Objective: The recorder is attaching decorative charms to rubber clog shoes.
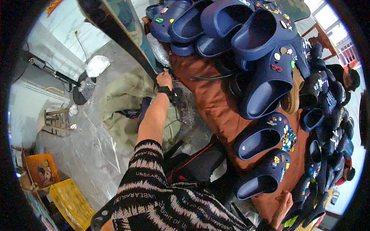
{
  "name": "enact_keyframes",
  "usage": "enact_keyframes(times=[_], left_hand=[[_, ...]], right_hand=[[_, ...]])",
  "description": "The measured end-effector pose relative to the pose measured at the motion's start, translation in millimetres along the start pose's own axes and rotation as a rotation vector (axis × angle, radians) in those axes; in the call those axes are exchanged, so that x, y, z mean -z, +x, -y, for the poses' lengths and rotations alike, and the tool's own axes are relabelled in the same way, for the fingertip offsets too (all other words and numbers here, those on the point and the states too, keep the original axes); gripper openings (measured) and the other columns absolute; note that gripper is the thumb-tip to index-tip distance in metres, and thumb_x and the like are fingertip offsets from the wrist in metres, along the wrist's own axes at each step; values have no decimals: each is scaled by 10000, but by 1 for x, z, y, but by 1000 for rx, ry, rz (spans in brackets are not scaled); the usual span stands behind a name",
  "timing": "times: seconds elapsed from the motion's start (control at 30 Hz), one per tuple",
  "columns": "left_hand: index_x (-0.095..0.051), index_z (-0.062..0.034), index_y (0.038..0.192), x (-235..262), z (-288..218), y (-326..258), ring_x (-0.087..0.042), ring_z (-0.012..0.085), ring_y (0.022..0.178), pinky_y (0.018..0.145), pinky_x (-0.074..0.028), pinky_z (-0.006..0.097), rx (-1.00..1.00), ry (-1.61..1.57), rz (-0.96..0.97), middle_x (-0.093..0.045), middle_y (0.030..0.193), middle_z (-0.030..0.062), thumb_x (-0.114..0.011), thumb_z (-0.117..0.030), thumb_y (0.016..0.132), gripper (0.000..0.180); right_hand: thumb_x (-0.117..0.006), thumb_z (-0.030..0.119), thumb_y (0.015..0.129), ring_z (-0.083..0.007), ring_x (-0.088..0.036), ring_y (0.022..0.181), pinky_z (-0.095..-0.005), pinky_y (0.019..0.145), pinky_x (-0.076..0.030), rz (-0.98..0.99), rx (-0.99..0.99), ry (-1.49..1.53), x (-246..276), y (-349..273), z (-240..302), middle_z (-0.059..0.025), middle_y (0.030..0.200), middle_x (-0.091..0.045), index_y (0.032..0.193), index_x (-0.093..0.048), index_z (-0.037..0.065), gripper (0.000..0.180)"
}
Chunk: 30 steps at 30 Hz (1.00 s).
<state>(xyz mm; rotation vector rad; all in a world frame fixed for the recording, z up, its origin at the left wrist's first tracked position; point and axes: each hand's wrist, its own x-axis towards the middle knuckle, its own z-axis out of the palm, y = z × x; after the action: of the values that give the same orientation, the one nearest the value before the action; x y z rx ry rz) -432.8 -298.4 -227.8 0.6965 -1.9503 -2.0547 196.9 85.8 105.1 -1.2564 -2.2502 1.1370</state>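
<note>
My left hand (164, 79), with a black band at its wrist, is stretched far forward to the edge of the cloth-covered table. Its fingers are closed beside a dark object and clear plastic; what they hold, if anything, is hidden. Close to the front of the brown cloth (216, 101) is my right hand (284, 202), fingers curled in, their contents not visible. Nearest to it lies a navy clog (259, 181) with small charms. Another navy clog (259, 143) sits beyond that one, beside a small heap of colourful charms (288, 139).
Navy clogs (256, 32) are piled at the table's far end, with a tan clog (295, 90) among them. More dark clogs (333, 134) line the right side. A large olive sack (127, 90) lies on the floor at left, near a wooden stool (56, 122) and yellow crate (71, 204).
</note>
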Motion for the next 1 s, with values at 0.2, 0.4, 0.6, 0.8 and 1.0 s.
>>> enact_keyframes(times=[0.2, 0.4, 0.6, 0.8, 1.0], left_hand=[[-764, -46, 1025, 2, 26, 63, -725, 356, 964, 829, -572, 460, 250, 410, -245, -755, 1028, 173, -632, -280, 935, 283], [-760, -48, 1025, -5, 49, 108, -719, 379, 968, 858, -561, 509, -193, 1051, -31, -742, 1078, 171, -627, -253, 929, 262], [-754, -162, 1154, 23, 38, 150, -683, 319, 1123, 948, -547, 473, -655, 1789, 596, -706, 1242, 104, -577, -404, 926, 377], [-725, -128, 1046, 36, 47, 149, -623, 240, 804, 690, -502, 390, -247, 767, 575, -682, 971, 57, -578, -407, 954, 329], [-701, -99, 955, 38, 9, 124, -574, 174, 537, 476, -464, 320, 239, 33, 404, -661, 745, 18, -579, -409, 978, 334]], right_hand=[[-561, 453, 1029, -106, -564, 704, -259, 685, -450, 97, -9, 12, -3, -3, 10, -19, 777, -593, 992, -656, 19, 445], [-549, 454, 1009, -181, -499, 677, -333, 644, -417, -22, 137, -150, -14, 5, -23, -57, 729, -562, 855, -611, -9, 492], [-515, 298, 1044, -138, -553, 715, -323, 665, -445, 46, -42, -104, -37, 6, 26, -51, 751, -626, 847, -639, -59, 426], [-529, 338, 1043, -138, -592, 717, -310, 696, -493, 67, -55, 10, -35, 25, 29, -52, 733, -639, 891, -678, -68, 459], [-558, 295, 1032, -134, -598, 720, -322, 668, -499, 34, 63, 14, -26, 92, -9, -66, 779, -654, 953, -688, -65, 390]])
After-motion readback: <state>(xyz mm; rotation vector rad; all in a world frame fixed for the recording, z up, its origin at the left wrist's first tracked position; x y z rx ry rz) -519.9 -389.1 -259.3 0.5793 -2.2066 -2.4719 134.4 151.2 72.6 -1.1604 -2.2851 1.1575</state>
